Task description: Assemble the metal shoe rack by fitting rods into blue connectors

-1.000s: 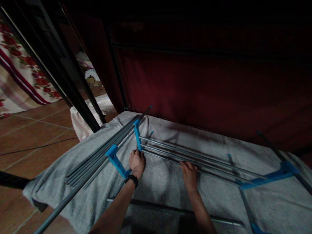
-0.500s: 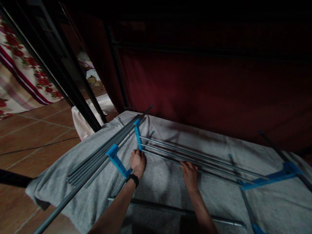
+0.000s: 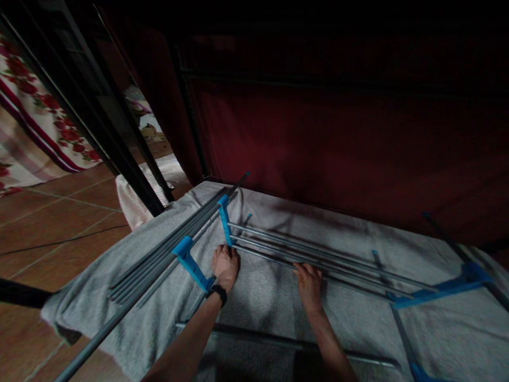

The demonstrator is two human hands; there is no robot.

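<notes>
Several grey metal rods (image 3: 318, 257) lie side by side on a grey cloth (image 3: 258, 297), joined at their ends by a blue plastic bracket (image 3: 225, 223) on the left and another blue bracket (image 3: 441, 292) on the right. My left hand (image 3: 225, 265), with a black watch at the wrist, grips the left end of the nearest rod right at the blue bracket. My right hand (image 3: 309, 286) rests on the nearest rod farther right, fingers curled over it. A second bundle of grey rods (image 3: 167, 249) with its own blue bracket (image 3: 193, 262) lies to the left.
A loose grey rod (image 3: 286, 345) lies across the cloth near me. Dark red fabric (image 3: 338, 143) on a black frame stands behind. Black frame poles (image 3: 99, 132) lean at the left over a terracotta tile floor (image 3: 51, 223). A floral cloth (image 3: 35, 116) hangs at far left.
</notes>
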